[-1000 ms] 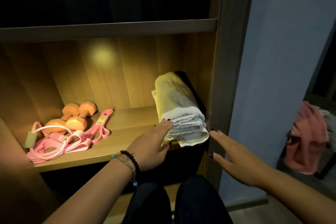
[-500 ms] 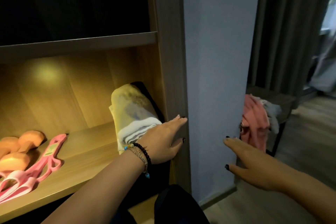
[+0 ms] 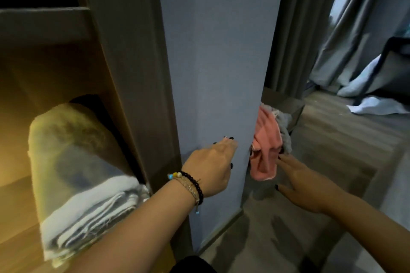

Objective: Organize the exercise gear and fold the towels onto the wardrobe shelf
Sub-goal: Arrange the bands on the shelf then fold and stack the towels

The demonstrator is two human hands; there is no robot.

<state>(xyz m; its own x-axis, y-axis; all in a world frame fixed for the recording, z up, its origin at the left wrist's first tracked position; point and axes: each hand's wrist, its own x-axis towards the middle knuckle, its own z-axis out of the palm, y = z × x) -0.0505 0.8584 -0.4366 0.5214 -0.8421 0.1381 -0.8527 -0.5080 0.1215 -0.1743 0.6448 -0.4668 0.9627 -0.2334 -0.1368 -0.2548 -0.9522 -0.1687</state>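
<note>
Right hand (image 3: 304, 182) at pink towel (image 3: 265, 150)

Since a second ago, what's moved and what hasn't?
Both hands left the folded towels: the left hand moved right across the wall, and the right hand reached the pink cloth, fingers straight, nothing gripped. The towels stay stacked on the wardrobe shelf.

Grey wall (image 3: 217, 55), wooden floor (image 3: 332, 162), grey curtains (image 3: 346, 35), dim light.
</note>
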